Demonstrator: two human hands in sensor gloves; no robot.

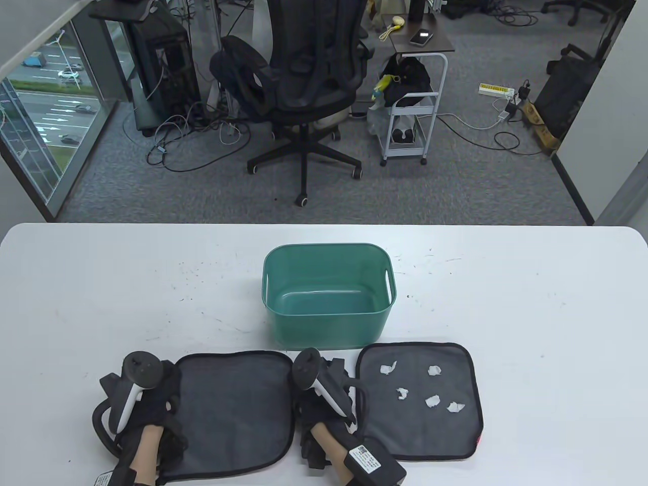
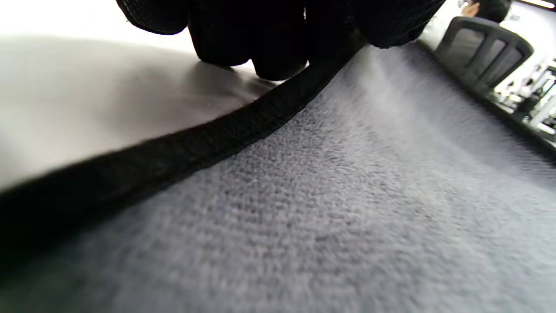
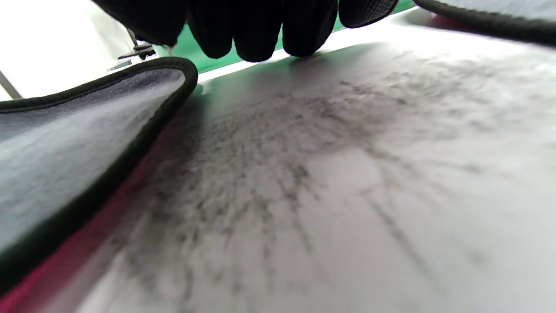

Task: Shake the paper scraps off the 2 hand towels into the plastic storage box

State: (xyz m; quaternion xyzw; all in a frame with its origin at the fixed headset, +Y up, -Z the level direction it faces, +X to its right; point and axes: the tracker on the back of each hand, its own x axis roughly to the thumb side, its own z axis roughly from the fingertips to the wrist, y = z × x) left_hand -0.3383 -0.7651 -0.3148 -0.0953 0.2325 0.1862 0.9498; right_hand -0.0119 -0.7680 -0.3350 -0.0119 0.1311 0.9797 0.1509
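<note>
- The left hand (image 1: 147,400) sits at the left edge of the left towel (image 1: 235,410). In the left wrist view its fingertips (image 2: 278,65) curl down right at the black hem (image 2: 173,152), but whether the grip has closed on the hem I cannot tell.
- The right hand (image 1: 324,400) is in the gap between the two towels. In the right wrist view its fingers (image 3: 260,39) hang just above the bare desk (image 3: 347,174) and hold nothing, while the left towel's right edge (image 3: 87,113) curls up beside them.
- The left towel shows no scraps on its surface. It looks already shaken out, though that is a judgement.
- The right towel (image 1: 420,405) lies flat with five paper scraps (image 1: 433,400) loose on top.
- To do this step well, take the right towel by two opposite edges and lift them together so it sags into a trough. A one-sided pull would tip the scraps onto the desk.
- Carry it level over the storage box (image 1: 329,293), which stands just beyond both towels, open and showing no scraps inside. Tip it only once it is over the rim, then shake.
- The box is light plastic, so a knock from the towel could shift it.
- Beyond the desk stand an office chair (image 1: 304,86), a small cart (image 1: 412,116) and loose cables on the floor, none in the way.
</note>
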